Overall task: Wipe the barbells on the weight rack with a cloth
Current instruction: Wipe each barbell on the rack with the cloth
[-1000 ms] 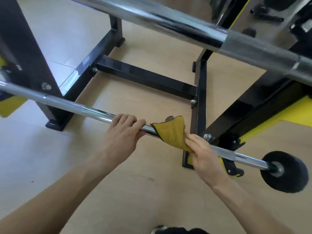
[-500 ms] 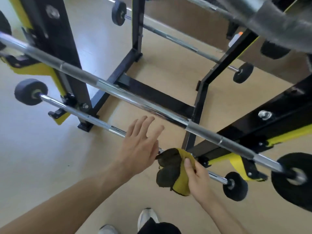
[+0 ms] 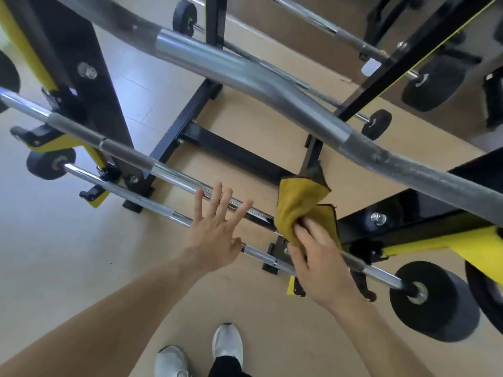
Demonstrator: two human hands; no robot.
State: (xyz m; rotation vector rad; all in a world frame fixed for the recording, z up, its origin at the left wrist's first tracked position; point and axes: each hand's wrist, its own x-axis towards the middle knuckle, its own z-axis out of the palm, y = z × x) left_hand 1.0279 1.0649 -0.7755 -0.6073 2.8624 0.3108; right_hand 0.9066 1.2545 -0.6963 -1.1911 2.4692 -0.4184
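Now: right hand (image 3: 321,265) grip pinches cloth (image 3: 298,205) | left hand (image 3: 215,235) spread near barbell (image 3: 174,171)

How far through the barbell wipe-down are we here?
Done: cannot tell; no bar shows an obvious wiped or unwiped difference. In hand: the right hand grips the bunched yellow cloth by the middle straight chrome barbell, and the left hand is open with fingers spread over that bar. Left: probably the curved grey bar above, which no hand touches.
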